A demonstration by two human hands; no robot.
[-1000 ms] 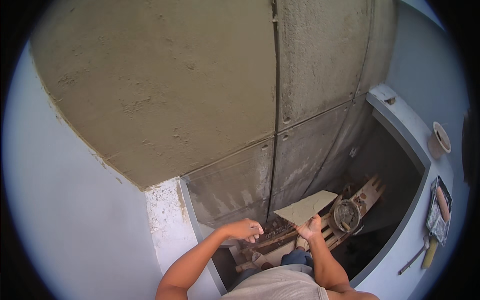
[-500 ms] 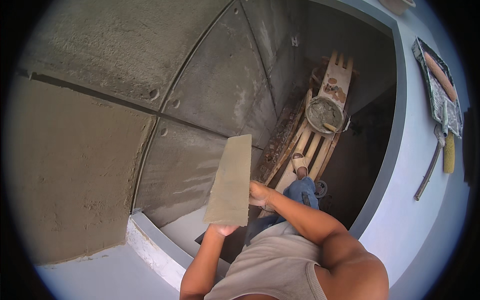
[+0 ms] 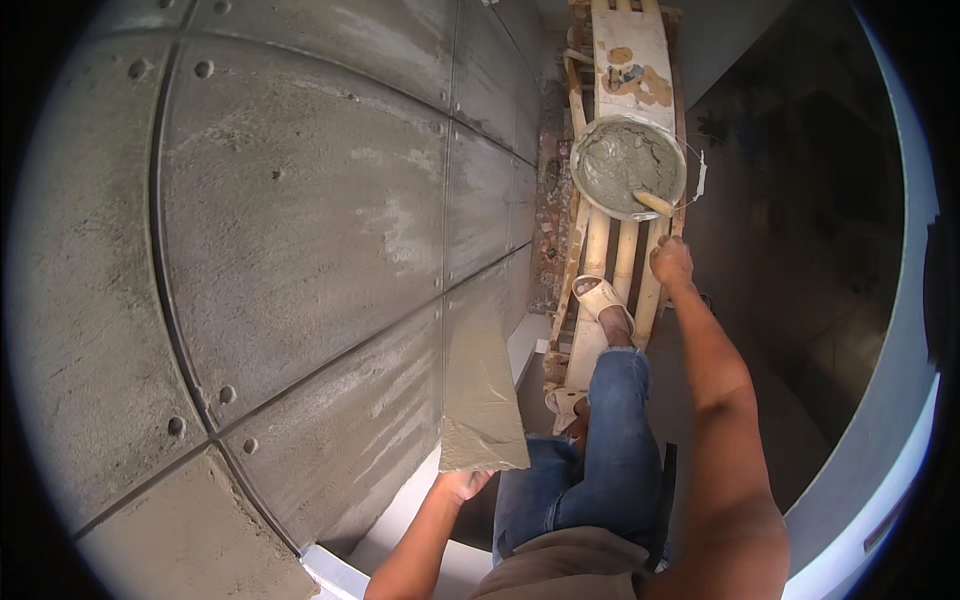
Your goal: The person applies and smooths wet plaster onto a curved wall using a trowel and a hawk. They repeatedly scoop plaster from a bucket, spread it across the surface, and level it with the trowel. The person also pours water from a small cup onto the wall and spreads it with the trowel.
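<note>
My left hand (image 3: 466, 484) grips a flat rectangular board (image 3: 480, 400) from beneath, its top coated with grey-beige mortar. My right hand (image 3: 670, 258) is closed, fingers curled with nothing visible in them, just below a round bucket (image 3: 610, 160) of grey mortar. A wooden handle (image 3: 652, 201) leans out of the bucket, a short way above that hand. The bucket stands on a walkway of bamboo poles and planks (image 3: 628, 60), where my feet in beige sandals (image 3: 598, 294) also rest.
A concrete wall (image 3: 300, 220) with grooves and round holes fills the left, partly coated in fresh render (image 3: 190, 530) at lower left. A dark drop (image 3: 780, 280) lies right of the walkway, bordered by a curved white ledge (image 3: 870, 480). A white sill (image 3: 410, 500) runs below the wall.
My view has swung right and down toward the walkway. My right hand has left the board and moved forward toward the bucket, while my left hand keeps hold of the board.
</note>
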